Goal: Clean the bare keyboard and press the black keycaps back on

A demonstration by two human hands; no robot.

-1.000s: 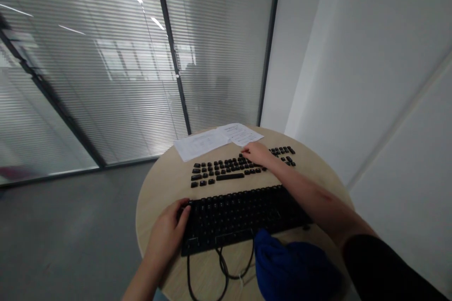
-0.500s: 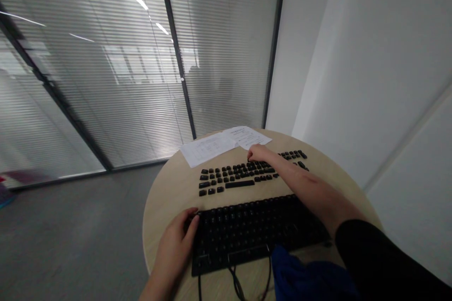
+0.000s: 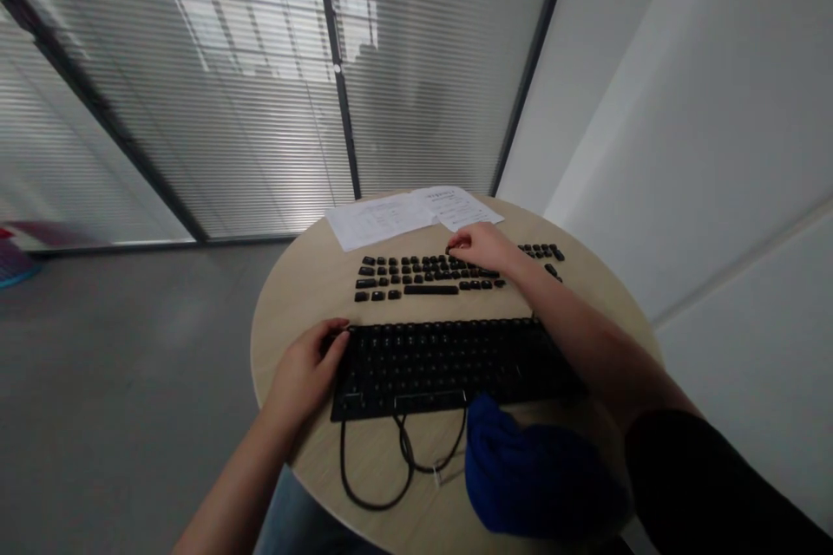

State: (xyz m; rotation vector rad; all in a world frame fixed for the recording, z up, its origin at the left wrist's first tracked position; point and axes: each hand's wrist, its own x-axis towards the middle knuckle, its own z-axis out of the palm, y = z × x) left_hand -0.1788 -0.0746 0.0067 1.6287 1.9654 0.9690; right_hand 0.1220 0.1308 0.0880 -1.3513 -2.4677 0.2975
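A black keyboard (image 3: 436,364) lies on the round wooden table, with most of its key positions bare and a row of caps along its far edge. My left hand (image 3: 312,364) grips its left end, thumb and fingers at the far left corner. Beyond it, loose black keycaps (image 3: 429,273) are laid out in rows, a long spacebar (image 3: 430,290) among them. Over the far row, my right hand (image 3: 485,247) pinches what looks like a small dark keycap (image 3: 449,251). My right hand and forearm hide some of the keycaps and the keyboard's right part.
Two printed paper sheets (image 3: 383,220) lie at the table's far side. A black cable (image 3: 377,506) loops in front of the keyboard, beside a bunched blue cloth (image 3: 534,477). A glass partition with blinds (image 3: 260,130) and a white wall (image 3: 729,104) stand behind.
My view has tilted down, so the table sits higher and more cable and blue cloth show. Both hands stay in nearly the same places, the right one still over the far keycaps.
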